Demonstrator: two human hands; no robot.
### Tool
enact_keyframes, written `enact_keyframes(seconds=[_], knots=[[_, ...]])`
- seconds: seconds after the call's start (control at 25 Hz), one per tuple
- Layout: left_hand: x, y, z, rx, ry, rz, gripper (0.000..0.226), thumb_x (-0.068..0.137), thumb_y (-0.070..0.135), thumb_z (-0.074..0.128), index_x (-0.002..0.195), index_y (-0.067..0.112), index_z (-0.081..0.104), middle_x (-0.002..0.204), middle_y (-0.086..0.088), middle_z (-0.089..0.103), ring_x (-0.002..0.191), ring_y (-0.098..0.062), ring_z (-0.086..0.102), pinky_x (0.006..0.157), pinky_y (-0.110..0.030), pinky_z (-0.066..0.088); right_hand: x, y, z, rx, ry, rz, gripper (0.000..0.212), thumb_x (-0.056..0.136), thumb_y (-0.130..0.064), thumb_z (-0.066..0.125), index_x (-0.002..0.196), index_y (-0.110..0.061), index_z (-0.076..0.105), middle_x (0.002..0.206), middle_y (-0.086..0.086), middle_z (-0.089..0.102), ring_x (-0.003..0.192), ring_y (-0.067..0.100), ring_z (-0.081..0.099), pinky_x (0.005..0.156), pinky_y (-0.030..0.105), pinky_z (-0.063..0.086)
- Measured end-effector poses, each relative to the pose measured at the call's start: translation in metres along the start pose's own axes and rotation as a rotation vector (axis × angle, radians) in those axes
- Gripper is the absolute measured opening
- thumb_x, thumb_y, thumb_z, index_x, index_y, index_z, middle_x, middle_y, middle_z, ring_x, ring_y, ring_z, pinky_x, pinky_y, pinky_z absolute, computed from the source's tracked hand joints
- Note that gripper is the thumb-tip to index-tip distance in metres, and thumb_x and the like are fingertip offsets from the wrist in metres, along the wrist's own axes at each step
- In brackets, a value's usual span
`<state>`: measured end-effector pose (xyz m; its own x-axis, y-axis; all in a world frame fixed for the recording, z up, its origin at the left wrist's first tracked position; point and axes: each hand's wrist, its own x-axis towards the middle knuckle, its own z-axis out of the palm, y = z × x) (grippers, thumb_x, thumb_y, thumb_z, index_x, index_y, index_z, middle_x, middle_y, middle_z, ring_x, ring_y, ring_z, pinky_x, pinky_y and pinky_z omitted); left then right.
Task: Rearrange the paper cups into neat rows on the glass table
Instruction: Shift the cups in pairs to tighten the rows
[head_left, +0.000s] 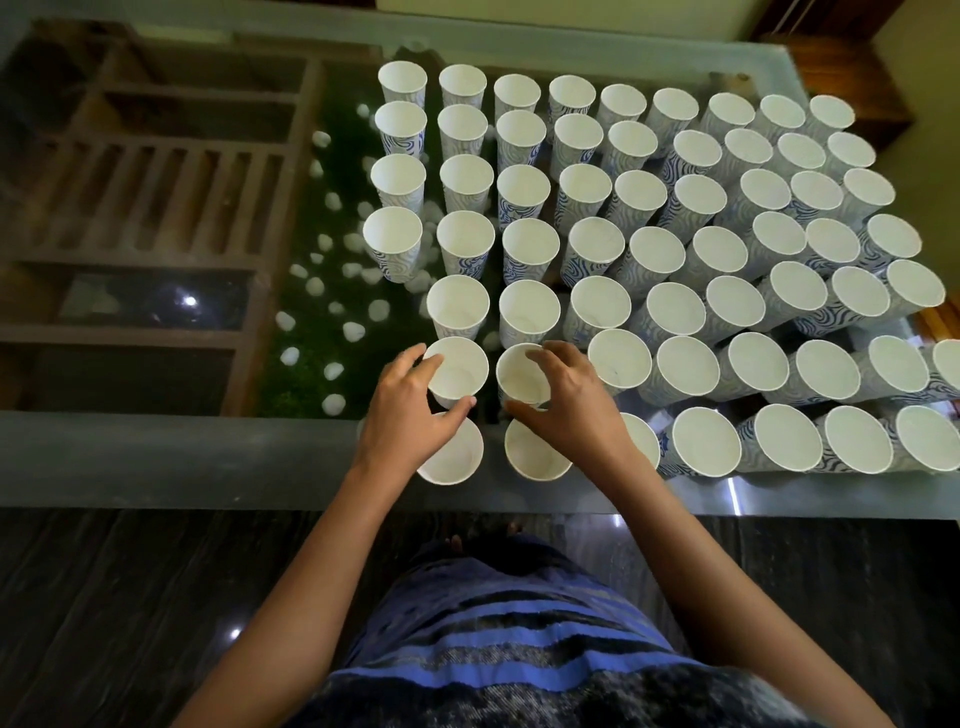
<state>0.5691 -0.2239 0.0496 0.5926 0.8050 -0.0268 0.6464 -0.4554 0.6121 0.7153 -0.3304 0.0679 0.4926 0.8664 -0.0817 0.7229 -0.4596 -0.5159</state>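
Your left hand (410, 410): fingers (410, 358) curled over the far rim of one paper cup (460, 371), thumb on its near rim. Your right hand (566, 402) grips the next cup (519, 376), just right of the first, the same way. Your palms partly hide two nearer cups (452, 460) at the surface (208, 457) edge. Beyond and right of the fingers, the rest of the cups (649, 249) stand upright in rows. Most bases are hidden by neighbours. The far-right cup (948, 364) is cut off by the frame.

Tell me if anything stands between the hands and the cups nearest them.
Nothing visible does. The left hand grips one paper cup by its rim, and the right hand grips the neighbouring cup.
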Motion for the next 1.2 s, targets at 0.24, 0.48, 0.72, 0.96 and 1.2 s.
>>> enact_keyframes(seconds=[0.24,0.48,0.72,0.96,1.2], knots=[[0.016,0.001,0.004,0.008,-0.04,-0.009,0.066,0.069,0.034,0.077,0.123,0.005,0.054,0.135,-0.012,0.048,0.123,-0.026,0.043,0.099,-0.032,0.036,0.016,-0.001,0.012,-0.099,0.0,0.03,0.062,0.073,-0.029,0.074,0.126,-0.01,0.05,0.131,0.014,0.046,0.118,0.031,0.042,0.089,0.036,0.04],[0.014,0.0,0.007,-0.022,-0.034,-0.033,0.066,0.068,0.035,0.078,0.123,0.005,0.056,0.137,-0.011,0.048,0.126,-0.025,0.044,0.103,-0.031,0.033,0.016,0.005,0.005,-0.008,0.05,0.063,0.06,0.069,-0.021,0.076,0.122,-0.006,0.052,0.122,0.018,0.048,0.112,0.035,0.044,0.09,0.035,0.036],[0.013,0.002,0.007,-0.042,-0.023,-0.032,0.066,0.068,0.034,0.079,0.123,0.006,0.056,0.136,-0.011,0.049,0.126,-0.024,0.044,0.102,-0.031,0.034,0.018,0.002,0.006,0.015,0.012,0.062,0.066,0.068,-0.028,0.078,0.126,-0.011,0.049,0.126,0.015,0.049,0.114,0.032,0.046,0.09,0.037,0.04],[0.013,0.002,0.008,-0.055,-0.014,-0.041,0.065,0.066,0.033,0.08,0.121,0.005,0.058,0.135,-0.011,0.05,0.125,-0.023,0.045,0.102,-0.029,0.034,0.016,0.007,0.005,0.026,0.042,0.068,0.064,0.068,-0.023,0.078,0.124,-0.007,0.05,0.121,0.018,0.05,0.11,0.034,0.048,0.087,0.037,0.042],[0.013,0.001,0.007,-0.065,-0.022,-0.042,0.069,0.065,0.035,0.08,0.123,0.007,0.056,0.136,-0.012,0.049,0.126,-0.024,0.044,0.103,-0.033,0.035,0.014,0.006,0.0,0.023,0.011,0.073,0.068,0.069,-0.029,0.079,0.127,-0.009,0.048,0.125,0.015,0.048,0.115,0.031,0.046,0.091,0.036,0.04]])
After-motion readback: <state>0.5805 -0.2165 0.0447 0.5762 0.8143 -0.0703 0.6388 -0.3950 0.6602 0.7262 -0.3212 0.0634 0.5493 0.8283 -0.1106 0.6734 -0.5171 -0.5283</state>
